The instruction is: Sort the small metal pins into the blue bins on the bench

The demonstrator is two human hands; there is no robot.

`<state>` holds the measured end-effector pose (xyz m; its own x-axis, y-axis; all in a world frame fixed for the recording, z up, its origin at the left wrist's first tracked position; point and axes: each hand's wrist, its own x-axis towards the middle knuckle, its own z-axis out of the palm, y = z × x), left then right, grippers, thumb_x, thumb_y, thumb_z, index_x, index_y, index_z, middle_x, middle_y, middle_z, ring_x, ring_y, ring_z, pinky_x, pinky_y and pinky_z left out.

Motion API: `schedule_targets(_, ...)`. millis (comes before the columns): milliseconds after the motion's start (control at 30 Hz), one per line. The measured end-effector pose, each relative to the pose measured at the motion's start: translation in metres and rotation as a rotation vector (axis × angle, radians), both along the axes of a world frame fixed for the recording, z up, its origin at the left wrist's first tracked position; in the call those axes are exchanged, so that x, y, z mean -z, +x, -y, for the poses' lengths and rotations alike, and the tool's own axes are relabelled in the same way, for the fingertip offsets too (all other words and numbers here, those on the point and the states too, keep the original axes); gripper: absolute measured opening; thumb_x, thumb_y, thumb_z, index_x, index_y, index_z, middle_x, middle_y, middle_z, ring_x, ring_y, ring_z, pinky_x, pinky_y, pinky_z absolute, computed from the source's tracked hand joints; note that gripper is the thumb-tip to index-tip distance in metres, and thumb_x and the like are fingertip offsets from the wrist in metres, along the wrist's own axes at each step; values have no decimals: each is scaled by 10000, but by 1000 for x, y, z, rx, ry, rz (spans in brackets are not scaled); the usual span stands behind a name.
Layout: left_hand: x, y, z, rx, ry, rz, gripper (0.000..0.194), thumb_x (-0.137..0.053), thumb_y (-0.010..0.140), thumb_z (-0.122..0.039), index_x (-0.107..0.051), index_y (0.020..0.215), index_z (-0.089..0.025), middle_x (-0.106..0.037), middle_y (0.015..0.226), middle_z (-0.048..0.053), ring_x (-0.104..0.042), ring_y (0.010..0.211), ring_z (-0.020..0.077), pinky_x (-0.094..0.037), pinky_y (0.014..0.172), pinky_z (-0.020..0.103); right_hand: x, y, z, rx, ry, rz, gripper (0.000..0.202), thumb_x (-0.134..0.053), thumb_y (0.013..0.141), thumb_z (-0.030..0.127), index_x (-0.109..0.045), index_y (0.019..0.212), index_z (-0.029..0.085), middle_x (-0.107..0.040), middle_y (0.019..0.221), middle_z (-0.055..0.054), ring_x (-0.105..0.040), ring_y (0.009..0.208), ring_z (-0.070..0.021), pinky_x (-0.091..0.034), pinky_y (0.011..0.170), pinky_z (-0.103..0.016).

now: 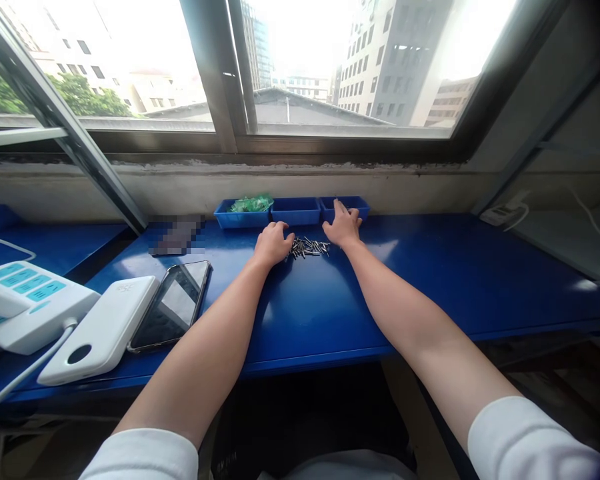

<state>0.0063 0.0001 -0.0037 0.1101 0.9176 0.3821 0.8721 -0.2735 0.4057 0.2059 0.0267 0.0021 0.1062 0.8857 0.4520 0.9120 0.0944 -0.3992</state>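
Observation:
Small metal pins [307, 248] lie in a loose pile on the blue table. My left hand [274, 244] rests at the pile's left side, fingers curled; what they hold, if anything, is too small to tell. Over the front edge of the right blue bin [364, 208] is my right hand [344, 227], its fingers spread and reaching into the bin. The middle blue bin [295, 212] stands beside it, and the left blue bin [243, 219] holds green plastic bags [251, 203].
On the left of the blue table [310, 320] lie a phone [177, 300], a white power bank [100, 330] and a power strip [40, 303] with cables. A metal post [95, 160] stands behind them. A white adapter [503, 212] sits at the back right.

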Motion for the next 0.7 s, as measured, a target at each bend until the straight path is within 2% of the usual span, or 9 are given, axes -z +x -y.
schedule_targets(67,1,-1,-1,-13,-18,-25,308,-464,823,-316,-600,1060,-173,-588,1108,131,-548,1058,284,-429,919,402,2,3,-4,45,-71,19,725,-507,775,367,-265,1429,173,-275,1489,-80,-338,1153,-350,-347,924,-527)
schedule_targets(167,4,-4,-5,-39,-30,-29,261,-460,808,-277,-626,981,-175,-593,1068,155,-560,1020,319,-440,876,440,5,5,-10,54,-137,38,745,-512,771,413,-262,1429,168,-216,1509,-86,-318,1170,-375,-334,926,-541)
schedule_targets(400,3,-4,-4,-29,-44,-6,287,-476,810,-342,-640,966,-166,-602,1060,159,-573,1003,312,-444,871,416,11,6,-13,30,-123,5,717,-532,772,496,-325,1384,186,-145,1513,-129,-283,1222,-406,-303,953,-575)
schedule_targets(467,1,-2,-1,16,-66,6,379,-477,816,-430,-630,1027,-154,-599,1101,159,-563,1041,309,-431,904,408,10,4,-11,25,-41,-29,638,-524,786,457,-388,1341,174,-220,1479,-147,-282,1230,-384,-312,963,-550)
schedule_targets(567,1,0,2,124,-101,12,574,-475,787,-588,-590,1146,-155,-572,1196,152,-536,1110,306,-408,947,389,6,-3,-4,-53,58,-43,422,-521,790,370,-557,1158,166,-460,1284,-143,-357,1179,-325,-347,966,-463)
schedule_targets(633,3,1,3,186,-121,-9,671,-489,748,-653,-562,1200,-163,-545,1256,148,-509,1157,307,-391,970,371,3,-8,1,-174,35,-12,319,-541,772,356,-623,1023,177,-559,1104,-115,-435,1091,-288,-380,938,-412)
schedule_targets(700,4,0,3,228,-130,-47,723,-527,708,-675,-549,1223,-169,-527,1291,144,-476,1200,314,-374,987,361,2,-13,4,-297,-43,35,318,-579,742,391,-648,976,188,-587,1012,-94,-484,1020,-270,-407,901,-386)
